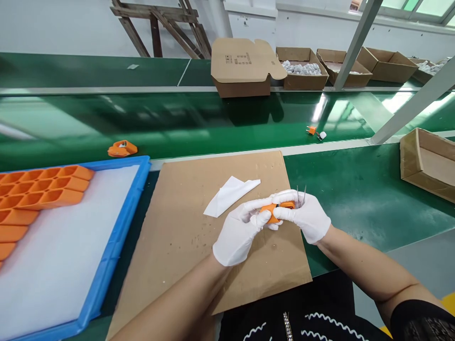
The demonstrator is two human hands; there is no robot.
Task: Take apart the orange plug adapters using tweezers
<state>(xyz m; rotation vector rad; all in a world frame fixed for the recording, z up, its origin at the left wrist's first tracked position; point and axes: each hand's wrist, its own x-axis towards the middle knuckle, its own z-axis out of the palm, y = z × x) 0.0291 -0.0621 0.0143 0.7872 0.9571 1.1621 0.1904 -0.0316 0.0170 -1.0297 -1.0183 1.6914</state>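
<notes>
Both hands wear white gloves and meet above the right side of a flat cardboard sheet (185, 237). My left hand (239, 233) is closed around one end of a small orange plastic part (273, 217). On the other side, my right hand (309, 217) pinches the same part with thumb and fingertips. Two thin metal prongs, which look like tweezers (298, 195), stick up from between the right fingers. Gloved fingers cover much of the orange part. A folded white cloth (229, 195) lies on the cardboard, just beyond my left hand.
At left, a blue tray (133, 203) holds rows of orange hollow parts (53, 184). Another orange piece (122, 148) and a small orange-and-white item (312, 130) lie on the green belt (170, 118). Cardboard boxes (245, 87) line the back; an open box (412, 156) stands right, near a slanted metal post (408, 113).
</notes>
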